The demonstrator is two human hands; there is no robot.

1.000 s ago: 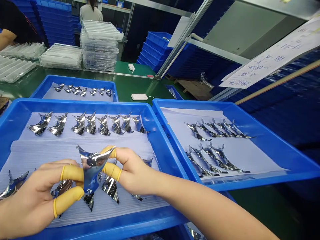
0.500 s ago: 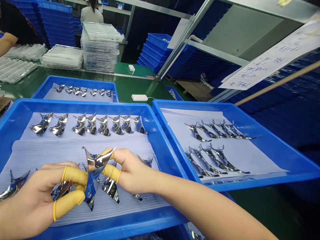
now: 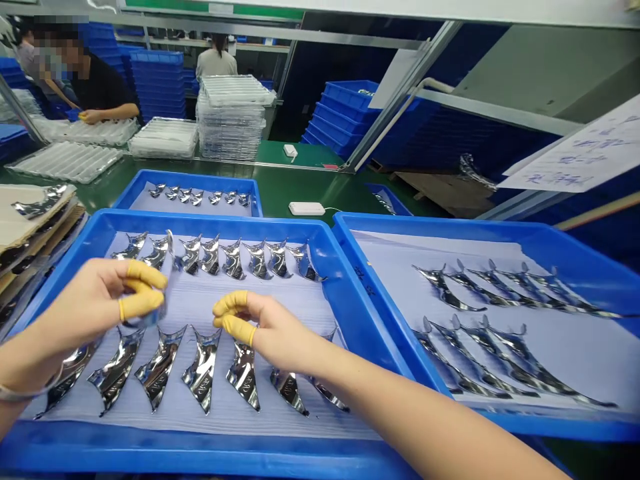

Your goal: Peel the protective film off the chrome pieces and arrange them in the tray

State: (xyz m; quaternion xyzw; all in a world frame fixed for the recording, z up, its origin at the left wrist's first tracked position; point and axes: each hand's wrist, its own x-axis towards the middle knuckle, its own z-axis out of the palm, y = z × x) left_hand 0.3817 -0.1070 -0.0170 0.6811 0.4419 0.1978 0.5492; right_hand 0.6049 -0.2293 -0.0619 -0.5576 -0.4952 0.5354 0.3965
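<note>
My left hand (image 3: 100, 293), with yellow finger cots, pinches a shiny curved chrome piece (image 3: 169, 267); the piece is blurred and seen partly edge-on. My right hand (image 3: 270, 327), also in yellow finger cots, hovers over the middle of the blue tray (image 3: 210, 453). Its thumb and fingers are drawn together, and nothing shows between them. Just below those fingertips lie a chrome piece (image 3: 203, 373) and another engraved chrome piece (image 3: 243, 380). Both belong to the tray's front row on white lining paper; a back row includes a chrome piece (image 3: 233, 259).
To the right, a second blue tray (image 3: 500, 227) holds longer chrome pieces. A smaller blue tray (image 3: 200, 179) sits behind. Layered cardboard (image 3: 65, 233) stands at left. Beyond are stacked clear plastic trays (image 3: 233, 127) and a co-worker in black (image 3: 107, 87).
My left hand has carried the chrome piece up and left, out of my right hand's fingers. My right hand stays over the tray, without the piece. The view has swung left.
</note>
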